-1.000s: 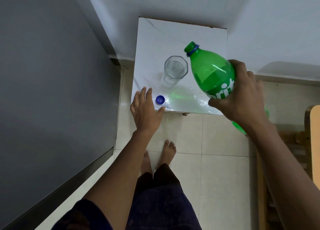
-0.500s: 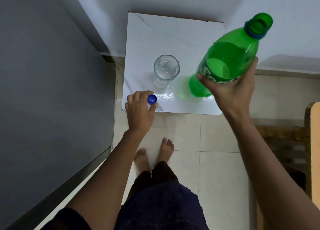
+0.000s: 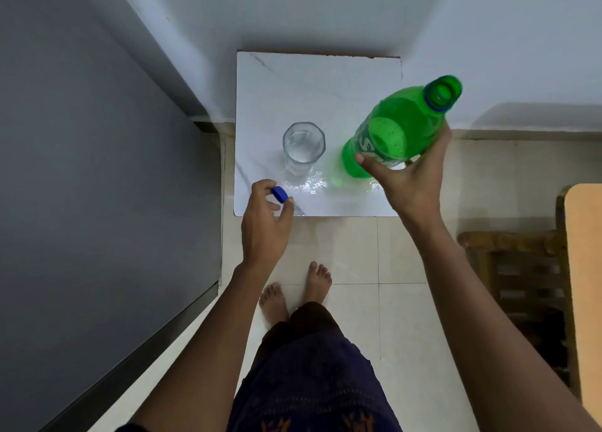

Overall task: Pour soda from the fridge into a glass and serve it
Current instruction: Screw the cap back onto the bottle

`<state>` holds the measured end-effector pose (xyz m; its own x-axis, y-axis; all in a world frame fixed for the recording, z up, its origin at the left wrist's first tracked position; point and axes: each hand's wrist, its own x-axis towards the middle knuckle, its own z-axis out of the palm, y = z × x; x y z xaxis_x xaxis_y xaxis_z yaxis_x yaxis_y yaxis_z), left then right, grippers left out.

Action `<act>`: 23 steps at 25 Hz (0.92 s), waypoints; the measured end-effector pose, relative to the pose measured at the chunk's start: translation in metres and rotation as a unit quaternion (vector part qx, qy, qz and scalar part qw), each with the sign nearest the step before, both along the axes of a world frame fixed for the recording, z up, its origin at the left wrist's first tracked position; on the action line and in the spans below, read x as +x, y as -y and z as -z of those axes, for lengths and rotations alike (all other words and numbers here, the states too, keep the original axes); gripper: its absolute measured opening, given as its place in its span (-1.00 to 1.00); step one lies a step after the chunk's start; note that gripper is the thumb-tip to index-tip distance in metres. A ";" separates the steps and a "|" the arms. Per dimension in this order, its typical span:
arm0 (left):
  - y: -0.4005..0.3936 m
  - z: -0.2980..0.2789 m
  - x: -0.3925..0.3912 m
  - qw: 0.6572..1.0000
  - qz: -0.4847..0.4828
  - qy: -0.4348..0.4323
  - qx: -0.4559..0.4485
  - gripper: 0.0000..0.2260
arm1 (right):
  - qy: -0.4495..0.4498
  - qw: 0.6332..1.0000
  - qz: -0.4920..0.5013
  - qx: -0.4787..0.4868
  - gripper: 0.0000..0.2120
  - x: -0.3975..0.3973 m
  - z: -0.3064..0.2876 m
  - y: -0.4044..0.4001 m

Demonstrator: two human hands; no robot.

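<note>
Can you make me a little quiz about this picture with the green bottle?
1. True or false: the green bottle has its cap on.
2. Which hand holds the blue cap: A the left hand, or B the right hand?
3. Fill in: the glass stands on the white ____.

Key: 1 false, its mouth is open. 2 A. 3 table.

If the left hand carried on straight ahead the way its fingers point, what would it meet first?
Probably the glass. The left hand, pinching the blue cap, points up and slightly right over the white table; depth is unclear.
</note>
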<state>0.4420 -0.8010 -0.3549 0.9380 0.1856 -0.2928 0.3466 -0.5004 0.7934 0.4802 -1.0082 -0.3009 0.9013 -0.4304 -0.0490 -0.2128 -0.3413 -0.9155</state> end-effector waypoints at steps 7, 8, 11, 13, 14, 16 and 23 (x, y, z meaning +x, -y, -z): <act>0.048 -0.098 0.007 0.987 0.020 0.122 -0.103 -0.72 | -0.036 0.999 -0.007 -0.036 -0.08 -0.017 -0.054 0.003; 0.059 -0.115 0.015 0.981 0.040 0.150 -0.118 -0.71 | -0.032 0.999 -0.011 -0.040 -0.11 -0.016 -0.062 0.006; 0.090 -0.153 0.039 0.964 0.089 0.202 -0.146 -0.70 | -0.045 0.998 -0.025 -0.035 -0.19 -0.013 -0.077 0.011; 0.108 -0.168 0.052 0.959 0.120 0.218 -0.138 -0.69 | -0.050 0.997 -0.035 -0.039 -0.29 -0.011 -0.082 0.016; 0.114 -0.170 0.057 0.958 0.135 0.222 -0.119 -0.69 | -0.053 0.997 -0.042 -0.042 -0.35 -0.010 -0.083 0.017; 0.121 -0.169 0.066 0.960 0.159 0.216 -0.078 -0.68 | -0.056 0.996 -0.053 -0.045 -0.47 -0.010 -0.082 0.020; 0.117 -0.155 0.070 0.967 0.181 0.165 -0.077 -0.68 | -0.069 0.995 -0.060 -0.045 -0.56 -0.011 -0.083 0.025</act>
<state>0.5123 -0.9184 -0.2000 0.9803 -0.1944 0.0348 -0.1132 -0.4085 0.9057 0.4691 -1.0337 -0.2179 0.9336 -0.3289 -0.1421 -0.2873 -0.4503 -0.8454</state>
